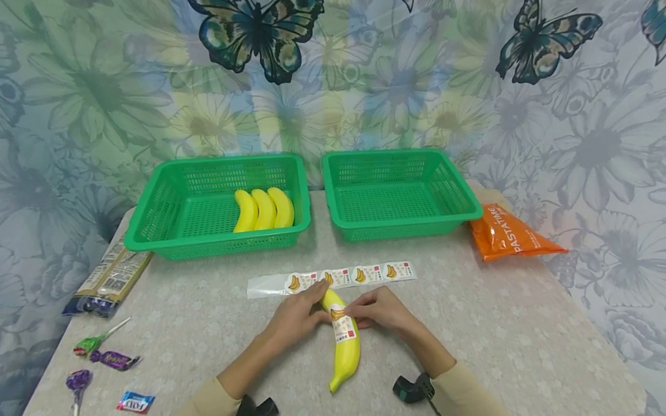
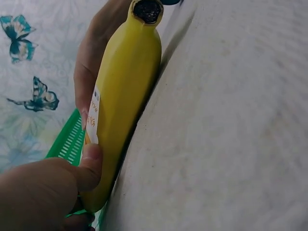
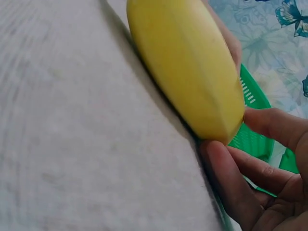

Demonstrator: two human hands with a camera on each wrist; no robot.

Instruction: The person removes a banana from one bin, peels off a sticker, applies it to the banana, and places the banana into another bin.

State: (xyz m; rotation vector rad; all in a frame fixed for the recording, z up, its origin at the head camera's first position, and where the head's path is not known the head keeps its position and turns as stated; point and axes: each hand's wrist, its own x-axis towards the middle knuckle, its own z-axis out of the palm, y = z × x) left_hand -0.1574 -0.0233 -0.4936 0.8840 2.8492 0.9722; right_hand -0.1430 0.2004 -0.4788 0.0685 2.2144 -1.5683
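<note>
In front of you, on the pale patterned desk (image 1: pixel 483 335), the left green plastic mesh basket (image 1: pixel 221 248) carries three yellow bananas (image 1: pixel 264 210), lying side by side near its right end. In the right green plastic mesh basket (image 1: pixel 409 230) you see the slotted floor. The single curved yellow banana (image 1: pixel 347 358) lies on the desk between your two hands and bears a white printed label (image 1: pixel 343 328). Your left hand (image 1: pixel 295 318) grips its far end, the thumb at the label; your right hand (image 1: pixel 386 310) pinches its side with thumb and forefinger.

A pale strip of banana labels (image 1: pixel 358 275) lies just beyond your fingers, and a band of desk separates it from the baskets. At your right the desk extends widely to its slanting edge; the shiny orange PASTATIME bag (image 1: pixel 508 235) is beside the right basket. Near the left edge you have a flat brown-and-blue package (image 1: pixel 110 280), a green-and-red lollipop (image 1: pixel 88 346) and a purple lollipop (image 1: pixel 78 379).

The left basket covers the package's upper end, and the purple lollipop's stick is cut by the picture's border. In the right wrist view, the banana's stem end is out of frame.
</note>
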